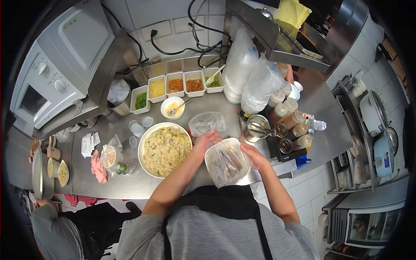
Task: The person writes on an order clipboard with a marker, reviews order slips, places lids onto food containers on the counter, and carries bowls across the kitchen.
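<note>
Close to my body at the counter's front edge, a white rectangular plastic container (210,161) is tilted toward me. In it lie long thin brownish items (229,157) under clear plastic; their kind I cannot make out. My left hand (206,144) grips the container's upper left rim, and my right hand (255,157) holds its right side with the fingers partly behind it. A crumpled clear plastic bag (208,122) lies just beyond my left hand. To the left stands a large white bowl of fried rice (167,149).
Several white tubs of toppings (194,84) line the back wall, with a small bowl and spoon (173,107) before them. Sauce bottles (291,113) and a steel pot (257,127) stand right. A microwave (56,65) is at left. A co-worker (65,229) is at lower left.
</note>
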Demonstrator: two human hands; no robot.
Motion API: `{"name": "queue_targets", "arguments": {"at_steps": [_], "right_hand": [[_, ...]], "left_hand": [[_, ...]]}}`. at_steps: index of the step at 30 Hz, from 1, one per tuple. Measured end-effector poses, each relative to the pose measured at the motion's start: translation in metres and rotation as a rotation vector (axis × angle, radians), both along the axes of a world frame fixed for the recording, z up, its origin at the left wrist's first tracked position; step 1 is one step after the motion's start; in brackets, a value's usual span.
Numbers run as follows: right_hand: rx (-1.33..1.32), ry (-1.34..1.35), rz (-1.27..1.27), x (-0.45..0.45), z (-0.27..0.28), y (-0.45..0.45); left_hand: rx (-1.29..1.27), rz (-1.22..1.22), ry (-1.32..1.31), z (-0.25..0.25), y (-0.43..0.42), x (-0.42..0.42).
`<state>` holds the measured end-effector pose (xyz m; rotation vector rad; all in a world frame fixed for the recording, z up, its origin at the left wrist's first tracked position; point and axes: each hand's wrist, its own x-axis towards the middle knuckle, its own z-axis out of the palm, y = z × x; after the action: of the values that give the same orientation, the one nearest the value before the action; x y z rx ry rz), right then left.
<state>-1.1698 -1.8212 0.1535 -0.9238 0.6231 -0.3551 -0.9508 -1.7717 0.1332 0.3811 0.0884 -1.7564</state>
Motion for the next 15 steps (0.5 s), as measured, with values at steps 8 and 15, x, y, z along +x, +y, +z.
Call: {"name": "queue_targets", "arguments": {"at_steps": [8,15], "right_hand": [[0.198,-0.158,0.042,0.017,0.038,0.010],[0.339,-0.311,0.012,0.018,0.069,0.034]], "left_hand": [[-0.109,0.273,0.034,0.066,-0.004,0.016],[-0.199,0.328,-0.101,0.087,0.007,0.030]]}}
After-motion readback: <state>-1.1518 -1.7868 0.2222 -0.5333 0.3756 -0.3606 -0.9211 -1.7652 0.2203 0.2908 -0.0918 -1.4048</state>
